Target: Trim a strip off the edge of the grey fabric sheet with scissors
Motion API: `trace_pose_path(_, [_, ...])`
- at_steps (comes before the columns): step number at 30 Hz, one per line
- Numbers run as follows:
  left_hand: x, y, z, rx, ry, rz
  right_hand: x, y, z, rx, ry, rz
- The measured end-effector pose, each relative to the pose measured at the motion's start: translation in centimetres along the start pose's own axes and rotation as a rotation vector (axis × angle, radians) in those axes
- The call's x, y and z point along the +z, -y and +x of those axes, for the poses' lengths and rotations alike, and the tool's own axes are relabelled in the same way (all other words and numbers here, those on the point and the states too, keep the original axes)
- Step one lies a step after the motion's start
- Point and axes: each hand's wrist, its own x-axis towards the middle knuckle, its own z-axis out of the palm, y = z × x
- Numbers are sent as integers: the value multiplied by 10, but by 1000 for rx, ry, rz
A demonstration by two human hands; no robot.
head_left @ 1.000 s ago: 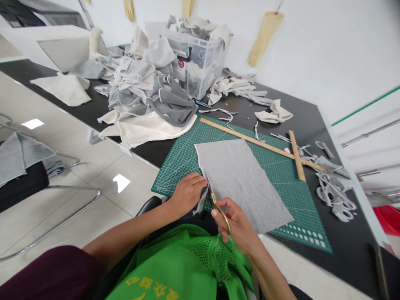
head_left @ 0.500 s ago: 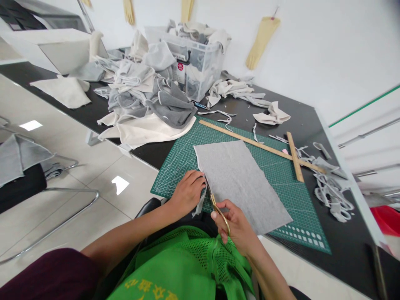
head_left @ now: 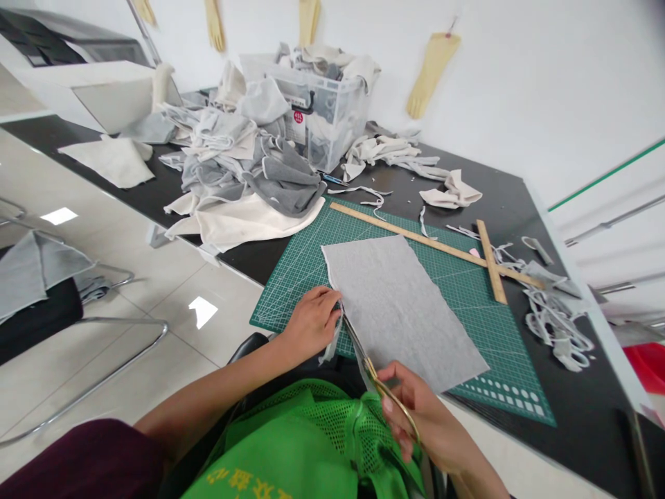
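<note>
A grey rectangle of cloth [head_left: 395,305] lies on the green cutting mat [head_left: 283,291], its near corner overhanging the table edge. At its left edge, my left hand [head_left: 314,319] pinches a narrow fabric strip [head_left: 331,346] that dangles below the fingers. My right hand [head_left: 415,409] grips gold-handled scissors [head_left: 369,367], thumb and fingers in the loops. Their blades run along the cloth's left edge, with the tips close to my left fingertips. How far the blades are parted is hard to make out.
Wooden rulers [head_left: 410,234] cross on the mat's far side. Fabric pieces [head_left: 228,156] heap at the back left, beside a clear plastic bin [head_left: 332,132] full of cloth. Scrap strips [head_left: 553,322] lie at the right. A blue-handled tool [head_left: 332,179] rests near the bin.
My right hand has drawn the scissors back toward my body and to the right, showing more blade. My left hand stays nearly in place at the cloth's edge.
</note>
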Motion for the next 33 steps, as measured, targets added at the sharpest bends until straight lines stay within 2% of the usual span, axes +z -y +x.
trace_pose_path(3, [-1,-1,3,54,35,14,-21,-8,-28,16,40,41])
trace_pose_path(6, [-3,-5,7,115,81,62,-38,-3,-40,-68,-59,105])
trace_pose_path(12, [-4,-17,18,104,95,213,-65,20,-11,-276,-420,417])
trace_pose_path(17, [-3,-18,27,207,172,238,-81,10,-6,-324,-498,589])
trace_pose_path(20, [1,-19,31,332,252,184,-78,-8,-19,-343,-528,650])
trace_pose_path(25, [7,-24,31,553,373,95,-56,-42,-52,-365,-656,661])
trace_pose_path(27, [6,-26,28,555,369,58,-47,-56,-66,-334,-683,620])
trace_pose_path(30, [2,-27,23,476,344,-6,-38,-78,-82,-270,-707,519])
trace_pose_path(33, [1,-29,22,376,295,-44,-29,-96,-92,-244,-644,410])
